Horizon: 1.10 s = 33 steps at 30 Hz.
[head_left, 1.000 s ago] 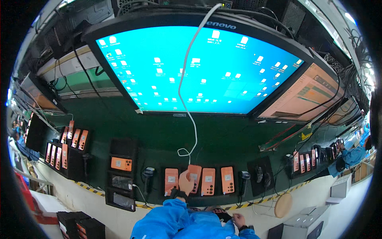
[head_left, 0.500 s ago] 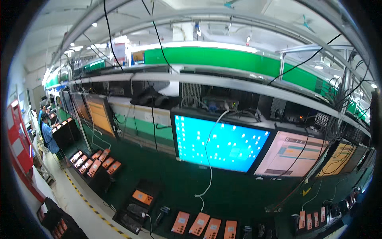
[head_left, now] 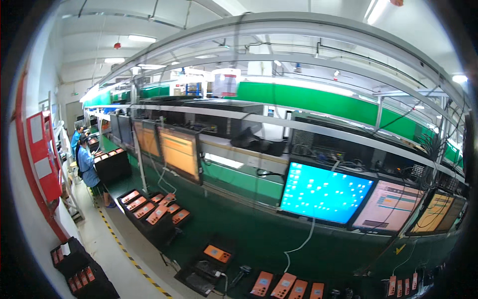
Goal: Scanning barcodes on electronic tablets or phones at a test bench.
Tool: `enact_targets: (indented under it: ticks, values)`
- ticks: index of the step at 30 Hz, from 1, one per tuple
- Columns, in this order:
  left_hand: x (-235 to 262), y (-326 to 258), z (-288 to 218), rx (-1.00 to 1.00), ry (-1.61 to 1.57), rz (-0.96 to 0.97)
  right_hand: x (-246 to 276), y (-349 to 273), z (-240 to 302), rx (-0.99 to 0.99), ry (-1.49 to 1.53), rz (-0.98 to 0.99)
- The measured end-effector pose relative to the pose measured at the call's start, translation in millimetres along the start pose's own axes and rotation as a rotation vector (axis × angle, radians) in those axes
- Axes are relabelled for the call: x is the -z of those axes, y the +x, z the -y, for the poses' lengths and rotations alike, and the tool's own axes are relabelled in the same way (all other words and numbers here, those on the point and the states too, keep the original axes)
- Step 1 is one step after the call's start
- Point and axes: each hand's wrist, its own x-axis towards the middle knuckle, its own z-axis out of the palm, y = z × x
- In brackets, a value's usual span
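Neither of my hands shows in the head view. On the dark green bench (head_left: 234, 214) nearest me lies a row of orange phones (head_left: 283, 285), backs up, with several camera circles each. A single orange phone (head_left: 217, 253) rests in a black tray (head_left: 199, 279) with dark compartments, and a white cable (head_left: 225, 284) runs beside it. Another black tray with orange phones (head_left: 158, 213) sits farther left on the bench. More orange phones (head_left: 400, 285) stand in a row at the lower right.
Monitors line the bench: a blue screen (head_left: 326, 193), a pinkish screen (head_left: 386, 207), an orange one (head_left: 179, 153). Cables hang from a metal frame (head_left: 269, 119). Black crates with phones (head_left: 82, 279) stand lower left by a yellow-black floor line (head_left: 127, 251). People (head_left: 88, 164) are at the far left.
The view has swung left and up, so the monitors and phones now appear farther right. More of the left aisle and the people there show.
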Motion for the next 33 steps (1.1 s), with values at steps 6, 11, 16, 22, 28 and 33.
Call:
enact_targets:
  ticks: [6, 11, 16, 22, 28, 33]
  values:
    - [91.9, -31.5, 109.7, -0.007, -0.126, 0.019, -72.7, 0.0, 175.0, 0.044, -0.098, 0.049]
    - [190.4, -70.8, 142.8, 0.166, -0.32, -0.036, -163.6, -11.0, 296.0, 0.161, -0.16, 0.136]
    - [267.3, -47.2, 204.7, -0.017, -0.118, -0.249, -250.4, -18.4, 380.5, 0.244, -0.196, 0.208]
    - [341.2, -25.7, 169.1, 0.1, -0.437, -0.19, -355.2, 2.0, 466.6, 0.295, -0.214, 0.293]
    - [412.6, -14.6, 207.7, 0.368, -0.636, -0.188, -476.3, 64.5, 562.9, 0.561, -0.189, 0.505]
    - [522.2, 21.5, 244.7, 0.215, -0.516, -0.288, -521.1, 77.7, 721.8, 0.622, -0.28, 0.588]
